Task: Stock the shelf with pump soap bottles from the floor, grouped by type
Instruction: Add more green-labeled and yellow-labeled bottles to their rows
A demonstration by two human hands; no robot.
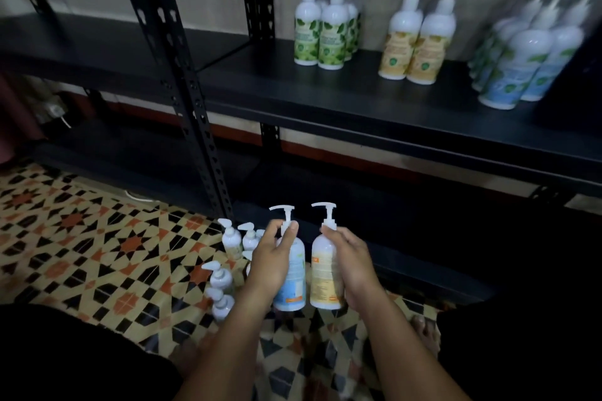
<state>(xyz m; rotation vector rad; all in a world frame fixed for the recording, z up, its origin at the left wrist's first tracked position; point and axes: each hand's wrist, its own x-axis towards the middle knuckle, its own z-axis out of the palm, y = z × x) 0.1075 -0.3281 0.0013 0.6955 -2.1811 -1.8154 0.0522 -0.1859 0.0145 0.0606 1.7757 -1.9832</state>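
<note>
My left hand [273, 262] grips a blue-labelled pump bottle [294, 283] and my right hand [353, 265] grips a yellow-labelled pump bottle [325, 277]; both bottles are upright, lifted above the floor in front of the lower shelf. Several white pump bottles [228, 267] stand on the patterned floor just left of my left hand. On the black shelf [293, 88] stand three groups: green-labelled bottles [321, 32], two yellow-labelled bottles [418, 42], and blue-labelled bottles [527, 55] at the right.
A perforated black shelf post [182, 85] rises left of the bottles on the floor. The left part of the shelf board holds nothing. A lower black shelf [374, 212] lies behind my hands. My knees and bare feet are at the bottom edge.
</note>
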